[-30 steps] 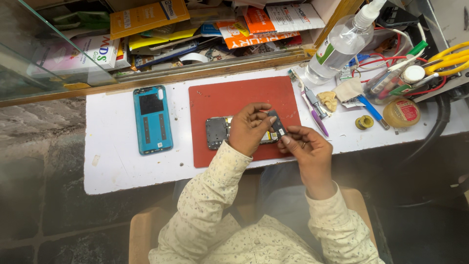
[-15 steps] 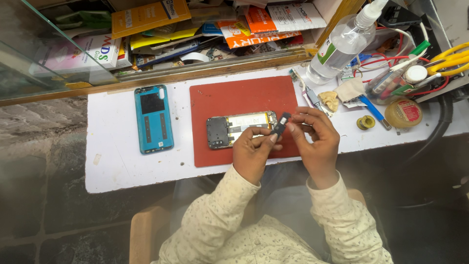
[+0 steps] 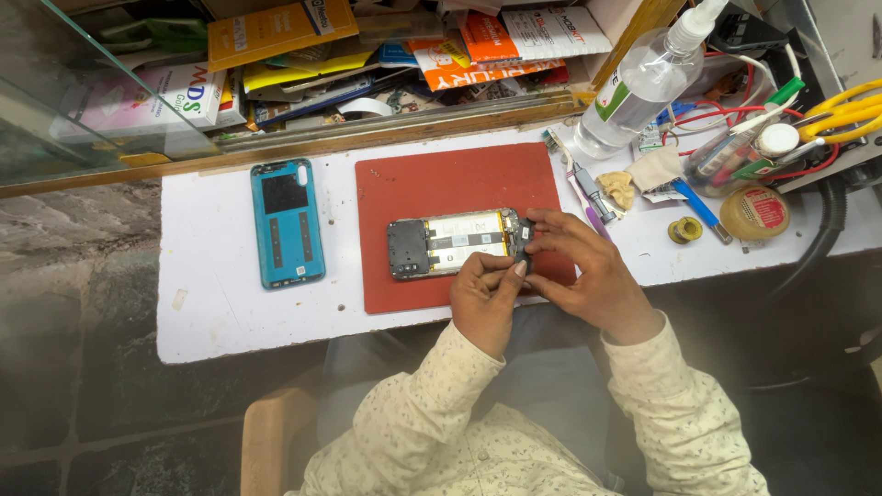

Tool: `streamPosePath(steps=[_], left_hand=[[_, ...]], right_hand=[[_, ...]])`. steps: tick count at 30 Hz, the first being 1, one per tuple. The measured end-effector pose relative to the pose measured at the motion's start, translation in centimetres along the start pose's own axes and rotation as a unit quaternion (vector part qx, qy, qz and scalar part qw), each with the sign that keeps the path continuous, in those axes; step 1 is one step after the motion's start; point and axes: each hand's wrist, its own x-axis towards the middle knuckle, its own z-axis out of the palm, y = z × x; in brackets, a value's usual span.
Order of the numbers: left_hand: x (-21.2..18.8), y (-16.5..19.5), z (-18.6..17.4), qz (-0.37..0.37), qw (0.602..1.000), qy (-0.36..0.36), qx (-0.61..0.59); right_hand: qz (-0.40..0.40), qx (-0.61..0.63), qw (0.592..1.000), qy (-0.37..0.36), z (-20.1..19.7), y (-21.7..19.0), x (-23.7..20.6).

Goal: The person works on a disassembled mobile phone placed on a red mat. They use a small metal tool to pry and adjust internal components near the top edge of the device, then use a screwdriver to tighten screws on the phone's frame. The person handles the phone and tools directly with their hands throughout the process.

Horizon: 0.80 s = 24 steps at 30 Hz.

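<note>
An opened phone with its battery and boards showing lies on a red work mat. My right hand pinches a small dark part against the phone's right end. My left hand rests at the phone's lower right edge, fingertips touching the same end. The phone's teal back cover lies inside-up on the white table, left of the mat.
To the right of the mat lie screwdrivers, a blue-handled tool, a solder roll, a round tin and a clear spray bottle. Boxes and packets crowd the shelf behind. A glass pane stands at left.
Both hands moved down and right, uncovering the phone. The small dark part, held up above the mat earlier, now sits against the phone's right end.
</note>
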Motion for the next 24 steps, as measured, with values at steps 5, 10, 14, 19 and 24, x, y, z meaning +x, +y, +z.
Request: streamPosePath(steps=[5,10,14,19,24], left_hand=[[0.2,1.1,-0.1,-0.014,0.999,-0.032,-0.015],[-0.6,4.4,-1.5,0.093,0.963,-0.019,0.253],[0.6,6.6,-2.9,0.248,0.856,-0.055,0.45],[2.8,7.0,-3.6,0.307,0.764,-0.119,0.555],[3.2,6.4,-3.8,0.294,0.73,-0.161,0.596]], right_hand=[[-0.018,0.029,0.999,-0.02,-0.1,0.9,0.7],[-0.004,0.048,0.997,-0.064,-0.9,1.9,2.1],[0.047,0.028,0.994,-0.098,-0.6,2.0,3.0],[0.066,0.037,0.991,-0.11,-0.2,2.0,3.3],[0.077,0.057,0.988,-0.123,-0.3,2.6,3.4]])
